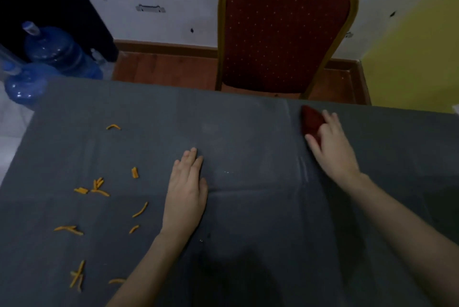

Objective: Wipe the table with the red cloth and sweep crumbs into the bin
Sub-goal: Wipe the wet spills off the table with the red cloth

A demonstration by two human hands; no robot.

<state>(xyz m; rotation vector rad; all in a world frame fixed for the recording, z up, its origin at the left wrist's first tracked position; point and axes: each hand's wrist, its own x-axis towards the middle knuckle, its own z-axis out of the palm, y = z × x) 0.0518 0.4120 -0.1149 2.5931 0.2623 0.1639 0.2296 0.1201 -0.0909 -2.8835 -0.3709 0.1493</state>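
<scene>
A grey table (248, 120) fills the lower view. The red cloth (311, 119) lies bunched near the far edge at the right, and my right hand (331, 143) rests on it with fingers curled over its near side. My left hand (185, 194) lies flat, palm down, in the middle of the table, holding nothing. Several orange crumbs (96, 186) are scattered across the left part of the table, left of my left hand. No bin is in view.
A red chair with a gold frame (285, 33) stands just beyond the far table edge. Two blue water jugs (52, 50) sit on the floor at the far left. A yellow wall (417, 58) rises at the right.
</scene>
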